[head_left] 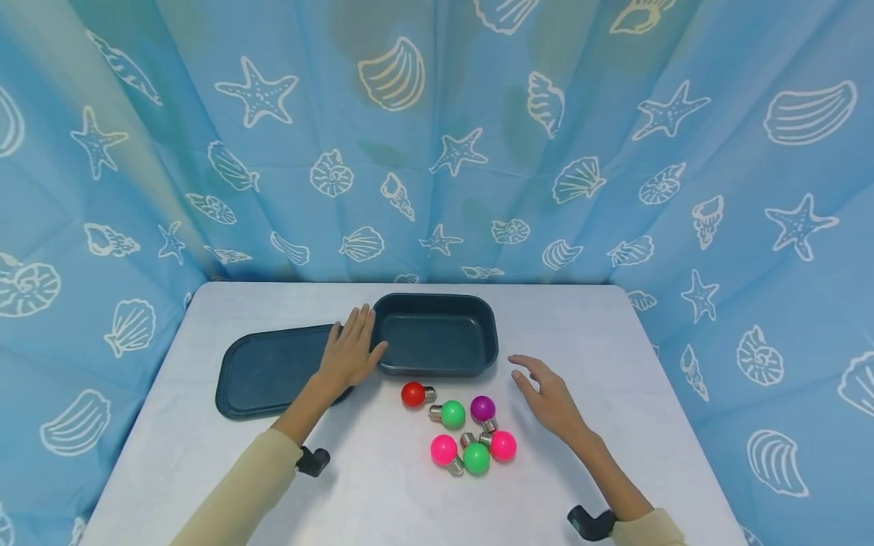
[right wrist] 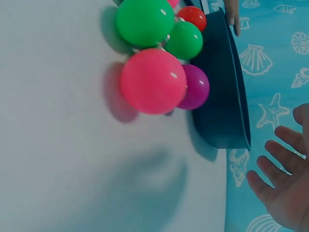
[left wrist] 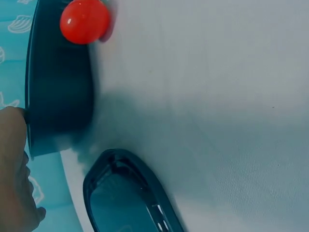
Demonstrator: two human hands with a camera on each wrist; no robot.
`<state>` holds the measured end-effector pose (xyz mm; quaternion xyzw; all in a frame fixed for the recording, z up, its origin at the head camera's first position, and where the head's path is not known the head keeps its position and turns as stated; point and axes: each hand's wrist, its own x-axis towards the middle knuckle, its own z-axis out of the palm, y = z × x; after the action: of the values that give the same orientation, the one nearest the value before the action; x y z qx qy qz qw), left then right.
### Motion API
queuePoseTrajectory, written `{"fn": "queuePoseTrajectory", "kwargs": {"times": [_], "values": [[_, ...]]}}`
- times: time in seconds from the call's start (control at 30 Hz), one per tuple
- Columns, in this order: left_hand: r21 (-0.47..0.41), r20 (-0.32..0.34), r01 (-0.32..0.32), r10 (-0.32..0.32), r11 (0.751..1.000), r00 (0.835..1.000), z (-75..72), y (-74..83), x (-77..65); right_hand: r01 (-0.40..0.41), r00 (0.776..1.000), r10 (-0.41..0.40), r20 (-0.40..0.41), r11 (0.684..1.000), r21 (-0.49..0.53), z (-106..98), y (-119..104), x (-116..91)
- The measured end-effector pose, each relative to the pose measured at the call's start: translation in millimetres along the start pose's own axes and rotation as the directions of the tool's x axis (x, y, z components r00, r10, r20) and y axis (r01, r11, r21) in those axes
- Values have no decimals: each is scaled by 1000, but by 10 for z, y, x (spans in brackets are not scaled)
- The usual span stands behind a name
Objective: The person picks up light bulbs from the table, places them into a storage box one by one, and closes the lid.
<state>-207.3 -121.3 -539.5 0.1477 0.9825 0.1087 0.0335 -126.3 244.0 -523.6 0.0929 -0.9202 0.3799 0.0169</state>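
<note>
1. Blue curtain (head_left: 437, 98) printed with white starfish and shells, hung behind and at both sides of a white table (head_left: 375, 500).
2. Near the middle of the far edge: dark bin (head_left: 433, 341), upright, open-topped, with rounded corners.
3. To the left of it: flat dark tray (head_left: 266, 371) with a raised rim, lying at a slight slant, right end partly hidden from above by the left hand (head_left: 351, 353).
4. Left hand alongside the bin's left wall, fingers straight and close together, thumb spread away; nothing gripped (contact with the bin's rim too uncertain to tell).
5. Right hand (head_left: 549, 402) raised over the table, just to the right of the bin and bulbs, fingers apart and loosely bent, nothing held; soft shadow cast on the white surface.
6. In front of the bin, between the hands: six bulbs with metal screw bases, all lying on the table.
7. Closest to the bin: red bulb (head_left: 413, 394), base pointing right; then upper green bulb (head_left: 453, 414), base pointing left, and purple bulb (head_left: 482, 409), base toward the viewer.
8. Nearer row, left to right: left pink bulb (head_left: 444, 450), lower green bulb (head_left: 476, 459), right pink bulb (head_left: 504, 446), clustered closely.
9. On both arms: beige sleeves (head_left: 246, 485) and black wrist devices (head_left: 313, 461).
</note>
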Motion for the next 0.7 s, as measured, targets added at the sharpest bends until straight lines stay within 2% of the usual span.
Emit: {"fn": "queuePoseTrajectory", "kwargs": {"times": [0.13,0.37,0.57,0.7], "values": [[2,15,21,-21,1000,1000,10,-6,8,-15,1000,14,14,998,54,67,11,-32],[-1,16,18,-18,1000,1000,29,-8,8,-77,996,72,45,988,133,214,62,-104],[15,4,4,-5,1000,1000,58,-39,12,-151,988,141,70,974,171,392,121,-181],[10,3,0,0,1000,1000,51,-25,11,-172,984,162,69,967,186,488,183,-239]]}}
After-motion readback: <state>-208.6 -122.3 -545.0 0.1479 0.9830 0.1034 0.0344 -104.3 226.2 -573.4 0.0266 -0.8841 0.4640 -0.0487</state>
